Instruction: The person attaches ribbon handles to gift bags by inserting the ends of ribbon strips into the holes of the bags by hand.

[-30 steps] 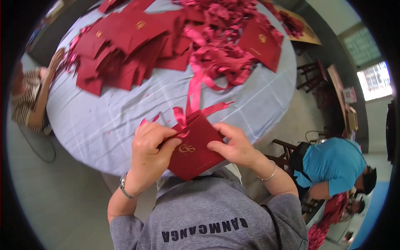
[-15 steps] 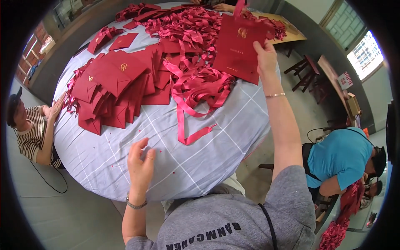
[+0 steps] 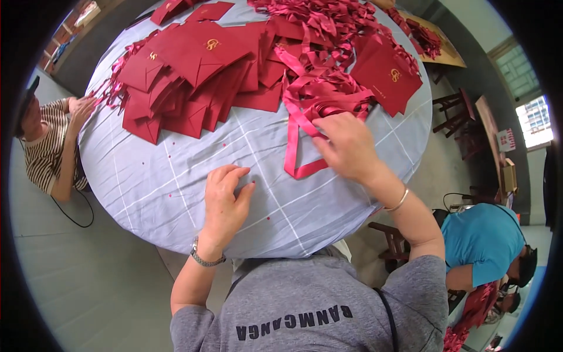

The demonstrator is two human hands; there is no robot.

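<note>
My left hand point(image 3: 224, 202) hovers over the near part of the cloth, thumb and fingers apart, holding nothing. Over the near edge of a tangled heap of pink-red ribbon point(image 3: 334, 97) is my right hand point(image 3: 350, 146), its thumb and forefinger apart. A loose ribbon loop point(image 3: 291, 152) hangs out of the heap toward me and runs beneath that hand. Whether the fingertips touch the ribbon I cannot tell. Right of the heap lies a small stack of red paper bags point(image 3: 388, 79) with gold print. Left of it, many flat red paper bags point(image 3: 193, 56) lie piled and overlapping.
A pale checked tablecloth point(image 3: 146, 205) covers the round table, with tiny red specks on it. At the left edge a person in a striped top point(image 3: 50, 141) rests their hands by ribbons. Someone in a blue shirt point(image 3: 484, 240) bends at the right. Wooden stools point(image 3: 454, 111) stand beyond.
My right hand has let go of a red bag, which now lies right of the ribbon heap, and has come back toward the loose ribbon. The view has shifted; my left hand stays empty.
</note>
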